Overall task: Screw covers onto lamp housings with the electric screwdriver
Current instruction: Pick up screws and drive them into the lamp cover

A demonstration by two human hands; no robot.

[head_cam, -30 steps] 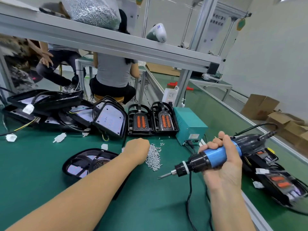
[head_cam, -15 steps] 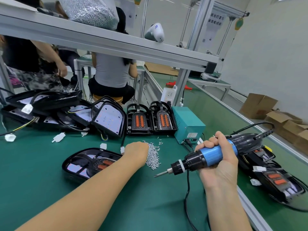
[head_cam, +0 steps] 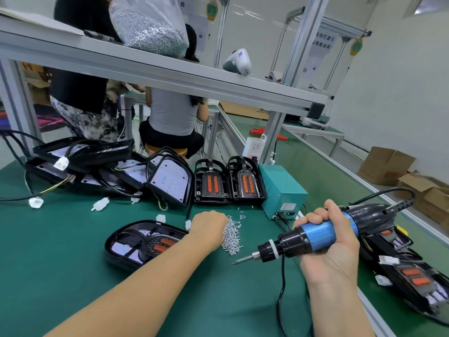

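My right hand (head_cam: 332, 242) grips the blue and black electric screwdriver (head_cam: 303, 239), bit pointing left above the mat. My left hand (head_cam: 209, 227) reaches into a pile of small silver screws (head_cam: 232, 237); its fingers are hidden behind the back of the hand, so its grasp cannot be told. A black lamp housing with its cover (head_cam: 143, 242) lies flat just left of that forearm. Two black covers with orange lenses (head_cam: 228, 183) stand at the back. Assembled lamps (head_cam: 401, 268) lie at the right edge.
A heap of open housings with wires and white connectors (head_cam: 97, 169) fills the back left. A teal power box (head_cam: 281, 190) sits behind the screws. The screwdriver's cord (head_cam: 281, 288) trails toward me. People sit beyond the aluminium shelf frame (head_cam: 170, 69), which carries a bag of screws (head_cam: 150, 23).
The view has tilted down a little. My left hand stays at the screw pile and my right hand holds the screwdriver in nearly the same place.
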